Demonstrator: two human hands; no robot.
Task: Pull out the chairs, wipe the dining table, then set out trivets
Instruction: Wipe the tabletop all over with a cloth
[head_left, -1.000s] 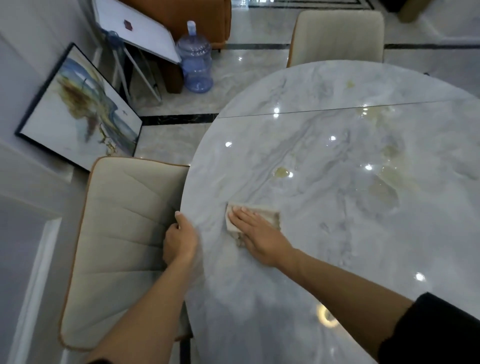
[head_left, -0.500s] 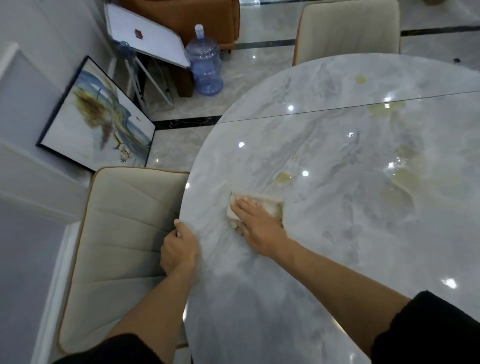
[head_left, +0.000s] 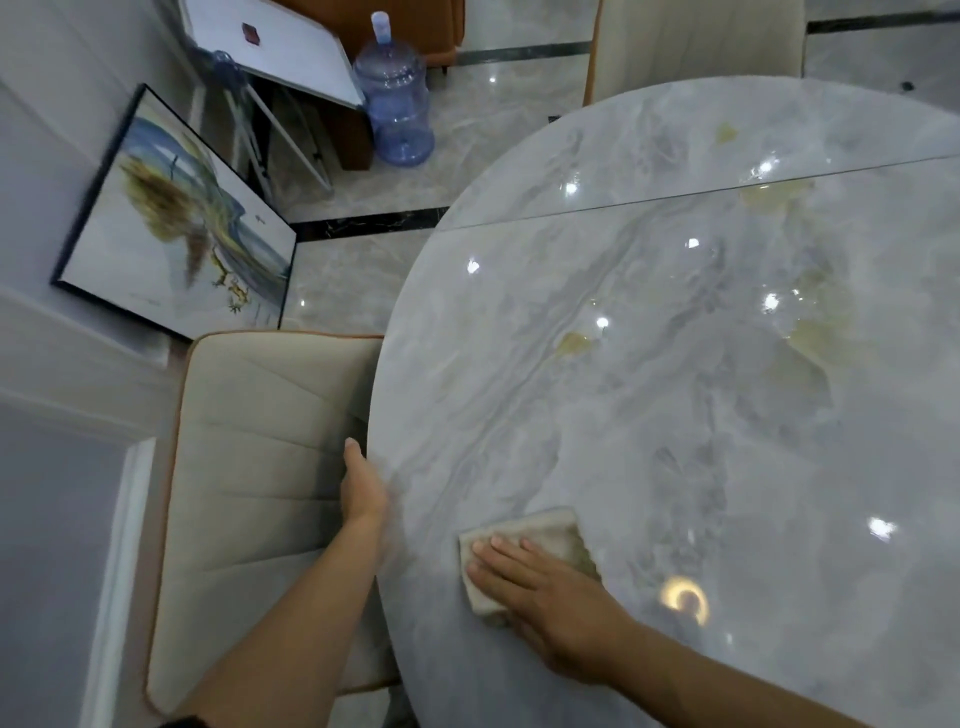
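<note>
Beige folded cloth (head_left: 545, 527) pressed flat under your right grip (head_left: 545, 597) on the glossy grey marble-look round worktop (head_left: 649, 441).
Your right grip lies spread, fingers straight on the cloth near the worktop's near-left edge. Your left grip (head_left: 363, 488) sits at the rim with the thumb along it; its fingers are hidden below, so you cannot tell how they close. Yellowish spill patches (head_left: 574, 343) lie farther in, apart from the cloth. A cream padded chair with orange piping (head_left: 260, 467) stands just beside the rim at your left.
</note>
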